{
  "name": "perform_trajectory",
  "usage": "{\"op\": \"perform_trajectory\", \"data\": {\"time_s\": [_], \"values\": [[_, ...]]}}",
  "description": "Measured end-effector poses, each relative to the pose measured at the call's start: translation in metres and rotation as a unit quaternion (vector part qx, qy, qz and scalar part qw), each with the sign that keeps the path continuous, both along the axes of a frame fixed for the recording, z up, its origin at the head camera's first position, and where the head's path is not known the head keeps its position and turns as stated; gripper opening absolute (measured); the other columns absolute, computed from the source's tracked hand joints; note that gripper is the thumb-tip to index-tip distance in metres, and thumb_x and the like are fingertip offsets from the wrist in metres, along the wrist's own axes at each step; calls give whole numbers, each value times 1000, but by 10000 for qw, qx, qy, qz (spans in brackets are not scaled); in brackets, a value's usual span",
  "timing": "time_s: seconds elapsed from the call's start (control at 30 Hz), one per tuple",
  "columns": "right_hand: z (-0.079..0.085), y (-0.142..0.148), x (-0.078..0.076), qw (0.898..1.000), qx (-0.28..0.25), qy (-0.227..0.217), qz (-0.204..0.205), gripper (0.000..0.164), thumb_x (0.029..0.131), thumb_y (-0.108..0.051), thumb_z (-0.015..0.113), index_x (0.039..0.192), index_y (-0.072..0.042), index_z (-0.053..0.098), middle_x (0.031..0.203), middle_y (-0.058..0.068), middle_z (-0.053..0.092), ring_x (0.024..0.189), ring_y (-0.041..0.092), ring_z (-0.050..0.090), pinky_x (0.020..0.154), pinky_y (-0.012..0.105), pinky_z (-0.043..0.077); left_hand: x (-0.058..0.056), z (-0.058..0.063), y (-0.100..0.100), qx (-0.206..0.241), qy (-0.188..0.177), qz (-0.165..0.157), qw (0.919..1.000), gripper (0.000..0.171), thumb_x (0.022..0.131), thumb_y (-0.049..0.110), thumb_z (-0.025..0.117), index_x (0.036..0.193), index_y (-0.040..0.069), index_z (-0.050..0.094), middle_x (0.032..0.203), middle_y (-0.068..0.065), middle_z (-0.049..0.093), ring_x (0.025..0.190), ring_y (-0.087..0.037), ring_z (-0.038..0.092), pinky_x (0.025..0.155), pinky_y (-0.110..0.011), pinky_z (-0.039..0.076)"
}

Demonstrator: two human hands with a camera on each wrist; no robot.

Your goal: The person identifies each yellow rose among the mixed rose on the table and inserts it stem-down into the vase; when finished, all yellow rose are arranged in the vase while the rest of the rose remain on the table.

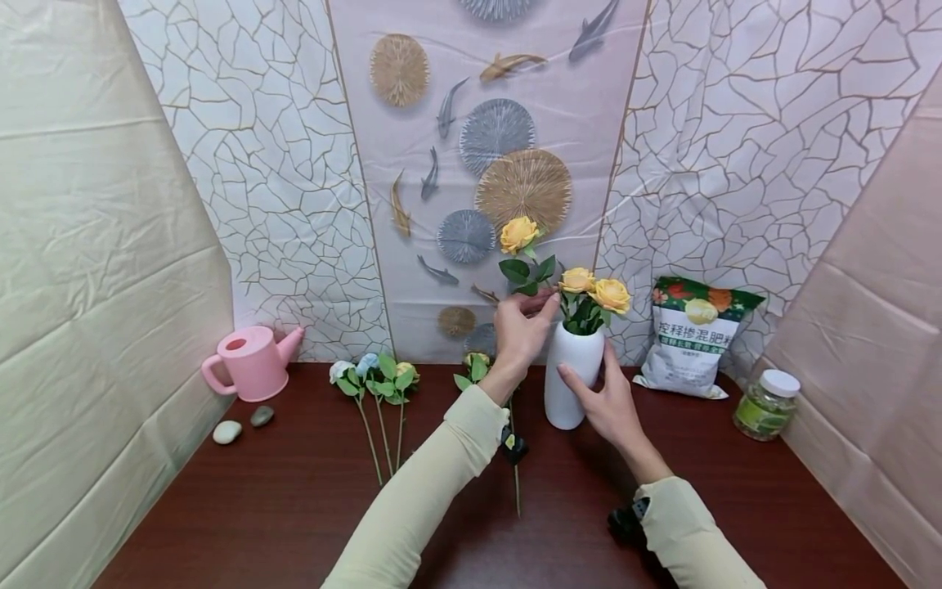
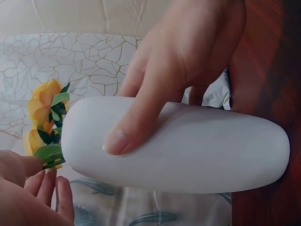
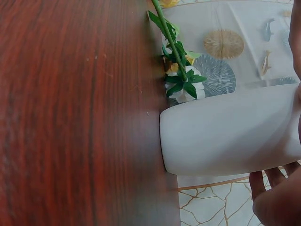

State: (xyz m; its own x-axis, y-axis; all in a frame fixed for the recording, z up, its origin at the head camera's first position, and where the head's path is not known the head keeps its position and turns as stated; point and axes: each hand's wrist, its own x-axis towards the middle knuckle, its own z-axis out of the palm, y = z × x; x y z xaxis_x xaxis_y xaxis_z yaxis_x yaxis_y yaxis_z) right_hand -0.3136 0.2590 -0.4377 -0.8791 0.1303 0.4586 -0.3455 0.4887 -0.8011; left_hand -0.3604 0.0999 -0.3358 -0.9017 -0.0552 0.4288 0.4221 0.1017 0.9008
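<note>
A white vase [image 1: 567,380] stands upright on the dark red-brown table. My right hand [image 1: 609,402] grips its right side, the thumb across the front and the fingers behind. Two yellow roses [image 1: 577,281] rise from its mouth among green leaves. My left hand [image 1: 521,331] is beside the vase's mouth and pinches the stem of another yellow rose [image 1: 518,235], whose bloom stands above the hand. In the left wrist view, the thumb and fingertips are close to the leaves at the rim; the lower end of that stem is hidden.
Left of the vase, more artificial flowers [image 1: 383,372] lie on the table, with a loose flower stem [image 1: 517,483] nearer the middle. A pink watering can [image 1: 256,364] and two stones [image 1: 227,431] are far left. A fertilizer bag [image 1: 688,339] and lidded jar [image 1: 767,406] stand right.
</note>
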Motion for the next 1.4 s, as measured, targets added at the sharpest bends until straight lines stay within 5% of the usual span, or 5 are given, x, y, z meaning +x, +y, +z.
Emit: {"op": "perform_trajectory", "data": {"time_s": [0.23,0.47,0.67,1.4], "values": [[-1,0,0,10000,-15,20,-31,85,90,-51,71,157,-41,20,143,7,52,127,25,55,100,53,51,-3,8,-11,319,234,47,9992,23,90,37,76,108,22,73,88,0,76,77,-9,71,63,-27,56],[-2,0,0,10000,-21,59,-20,83,91,-49,71,157,-38,22,143,7,52,126,26,55,99,54,51,-2,17,-20,172,437,72,9989,26,88,38,78,111,28,73,102,9,75,90,-4,69,76,-26,58],[-2,0,1,10000,-20,86,-8,82,91,-48,71,157,-36,23,142,8,53,125,27,57,98,55,52,0,23,-20,288,411,-47,9987,22,90,44,74,101,25,75,84,5,75,77,-10,70,65,-28,55],[0,0,1,10000,23,20,16,83,91,-52,70,156,-39,22,142,7,53,126,25,55,99,54,51,1,4,4,-781,-136,511,9955,21,89,50,73,88,29,73,78,10,71,77,-7,66,65,-27,54]]}}
